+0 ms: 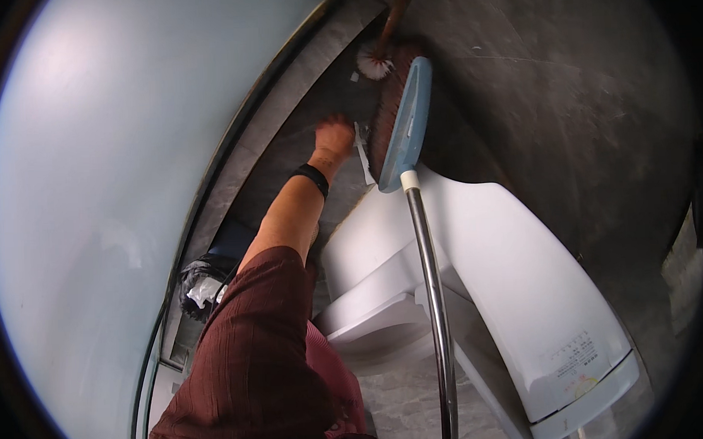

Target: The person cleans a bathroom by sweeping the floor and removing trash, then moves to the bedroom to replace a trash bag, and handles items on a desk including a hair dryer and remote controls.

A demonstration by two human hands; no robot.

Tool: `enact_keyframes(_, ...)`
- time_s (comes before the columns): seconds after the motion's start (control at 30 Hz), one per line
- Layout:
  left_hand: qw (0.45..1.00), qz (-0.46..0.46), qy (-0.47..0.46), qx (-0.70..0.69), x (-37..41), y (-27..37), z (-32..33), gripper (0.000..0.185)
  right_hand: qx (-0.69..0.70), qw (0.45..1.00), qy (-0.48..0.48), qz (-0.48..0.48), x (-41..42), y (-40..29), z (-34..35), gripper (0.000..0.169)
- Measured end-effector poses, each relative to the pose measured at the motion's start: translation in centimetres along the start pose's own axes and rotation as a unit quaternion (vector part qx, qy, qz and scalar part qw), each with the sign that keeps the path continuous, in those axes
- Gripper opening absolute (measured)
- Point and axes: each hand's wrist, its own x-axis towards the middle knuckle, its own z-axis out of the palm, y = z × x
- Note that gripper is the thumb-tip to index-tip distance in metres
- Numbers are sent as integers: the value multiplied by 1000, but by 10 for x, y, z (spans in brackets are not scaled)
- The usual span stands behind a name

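My left hand [335, 135], blurred, reaches low over the dark tiled floor [302, 125], with a black band [312, 178] on its wrist. Whether its fingers hold anything is unclear. Right beside it lies a thin white strip [364, 158], perhaps paper. A broom [407, 124] with a blue head and dark reddish bristles is just to the right of the strip. Its metal handle [430, 286] runs down past the bottom edge of the view. My right hand is out of view. Beyond my left hand is a round brush with white bristles [375, 65] and a brownish handle.
A white toilet [492, 261] stands at the right, its seat [384, 323] below the broom. At lower left is a black bag [194, 274] with crumpled white paper [204, 291]. A pale smooth panel [123, 169] fills the left. Something pink [336, 374] shows beside my sleeve.
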Motion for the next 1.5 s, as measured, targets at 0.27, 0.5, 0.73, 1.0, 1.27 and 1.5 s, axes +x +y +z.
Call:
enact_keyframes(0.27, 981, -90, -143, -97, -148, -49, -56, 65, 30, 999, -16, -39, -33, 28, 1, 53)
enact_keyframes(0.5, 959, -181, -112, -186, -265, -94, -107, 61, 73, 991, -31, -107, -71, 49, 10, 52)
enact_keyframes(0.73, 940, -199, 9, -278, -265, -97, -162, 58, 19, 968, -47, -246, -34, 32, 37, 56)
enact_keyframes(1.0, 928, -179, 85, -317, -203, -73, -202, 59, 46, 982, -107, -152, -52, -25, 41, 62)
enact_keyframes(1.27, 913, -136, 168, -347, -127, -61, -224, 61, 15, 960, -44, -276, -49, 20, 49, 54)
enact_keyframes(1.5, 923, -133, 179, -313, -49, -44, -233, 62, 53, 971, -31, -232, -31, 8, 43, 54)
